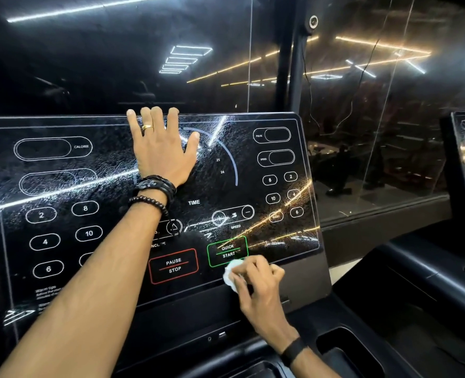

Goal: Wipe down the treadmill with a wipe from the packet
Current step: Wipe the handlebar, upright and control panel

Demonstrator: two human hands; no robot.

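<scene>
At console lower edge, wipe pinched in right hand, wiping under way; left hand laid flat, fingers straight, as brace. Next: strokes needed upward across panel.

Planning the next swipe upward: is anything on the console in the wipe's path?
Yes. The left hand lies flat on the console, up and left of the wipe held by the right hand. Nothing else visible on it.

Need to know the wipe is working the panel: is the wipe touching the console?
Touching. The head view shows the right hand pressing the bunched wipe against the console lower edge, below the QUICK START button.
</scene>
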